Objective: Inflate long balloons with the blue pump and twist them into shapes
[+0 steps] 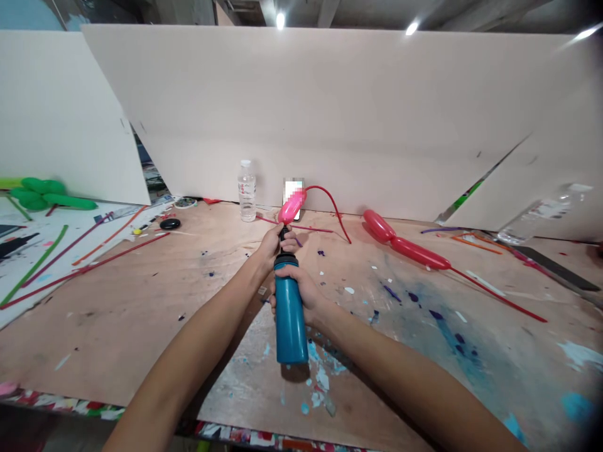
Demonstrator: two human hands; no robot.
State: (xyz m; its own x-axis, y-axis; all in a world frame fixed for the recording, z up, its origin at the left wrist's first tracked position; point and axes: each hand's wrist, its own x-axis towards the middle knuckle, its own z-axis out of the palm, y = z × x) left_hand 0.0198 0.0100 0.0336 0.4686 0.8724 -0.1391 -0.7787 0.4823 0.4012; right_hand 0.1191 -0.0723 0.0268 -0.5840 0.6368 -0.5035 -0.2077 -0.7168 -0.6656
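Observation:
My right hand (301, 287) is wrapped round the blue barrel of a balloon hand pump (291, 326), held above the table. My left hand (274, 243) pinches the neck of a pink balloon (292, 207) at the pump's black nozzle. The balloon's near part is swollen with air, while its thin far end is limp and curves down to the right. A red balloon (419, 251), partly inflated into two segments with a thin tail, lies on the table to the right of my hands.
Behind stands a clear water bottle (247, 191) beside a propped phone (296, 215). White boards (330, 113) wall off the table's back. Uninflated balloons and a black disc (170, 224) lie left, near green inflated balloons (51, 194). Another bottle (541, 216) leans at right.

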